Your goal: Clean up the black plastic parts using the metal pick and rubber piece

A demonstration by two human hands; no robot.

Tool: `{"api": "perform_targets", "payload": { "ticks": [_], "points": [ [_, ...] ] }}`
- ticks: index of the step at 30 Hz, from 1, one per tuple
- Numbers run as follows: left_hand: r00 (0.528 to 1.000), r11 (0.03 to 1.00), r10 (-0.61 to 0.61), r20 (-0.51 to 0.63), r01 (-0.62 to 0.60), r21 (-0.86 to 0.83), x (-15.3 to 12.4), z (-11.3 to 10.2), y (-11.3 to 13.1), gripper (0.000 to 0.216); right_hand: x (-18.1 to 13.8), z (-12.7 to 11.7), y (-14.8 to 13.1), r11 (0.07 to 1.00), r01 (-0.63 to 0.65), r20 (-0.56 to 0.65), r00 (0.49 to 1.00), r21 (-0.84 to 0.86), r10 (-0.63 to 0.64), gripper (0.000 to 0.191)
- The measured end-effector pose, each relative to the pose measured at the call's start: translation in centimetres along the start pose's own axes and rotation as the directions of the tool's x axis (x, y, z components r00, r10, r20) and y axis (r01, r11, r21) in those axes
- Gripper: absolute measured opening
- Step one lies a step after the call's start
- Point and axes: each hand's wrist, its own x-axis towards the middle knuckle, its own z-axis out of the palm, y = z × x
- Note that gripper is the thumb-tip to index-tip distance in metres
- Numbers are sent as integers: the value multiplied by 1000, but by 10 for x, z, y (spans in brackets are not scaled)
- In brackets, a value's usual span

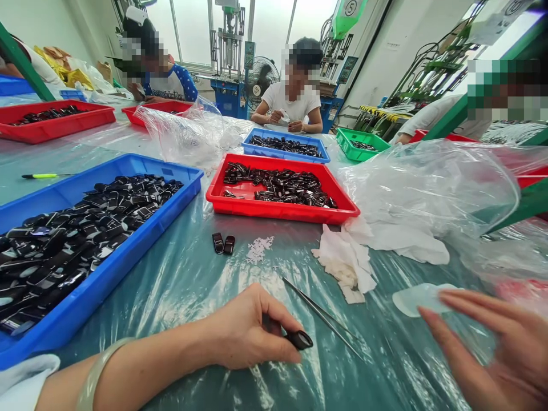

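My left hand [248, 331] rests on the plastic-covered table and pinches a small black glossy part [299, 340] between thumb and fingers. My right hand [500, 348] hovers at the lower right with fingers stretched out and apart, holding nothing, just beside a pale translucent film piece [417, 298]. Thin metal tweezers [321, 314] lie on the table between my hands. Two more black parts [223, 244] lie loose ahead of my left hand.
A blue tray [128, 251] of several black parts sits at left, a red tray [278, 212] straight ahead, another blue tray [286, 154] behind it. White wipes [346, 262] and crumpled plastic bags [428, 188] lie at right. Other people sit across the table.
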Motion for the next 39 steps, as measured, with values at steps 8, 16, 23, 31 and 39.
{"api": "perform_targets", "payload": {
  "ticks": [8,16,23,31,39],
  "points": [
    [996,994,-79,29,81,-70,-1,4,5,27,34,52,-46,940,247,318,894,235,-314,13],
    [997,995,-71,20,72,-69,-2,2,3,32,47,107,-43,974,226,468,861,2,-201,18],
    [1000,1000,-5,15,5,8,-3,2,3,29,45,93,-42,968,241,459,855,63,-243,15],
    [1000,999,-24,7,24,25,-2,2,1,24,44,73,-52,949,-2,430,891,316,-141,20],
    [999,1000,-26,-35,26,7,3,1,1,17,41,50,-80,696,-366,597,795,618,-112,12]
  ]
}}
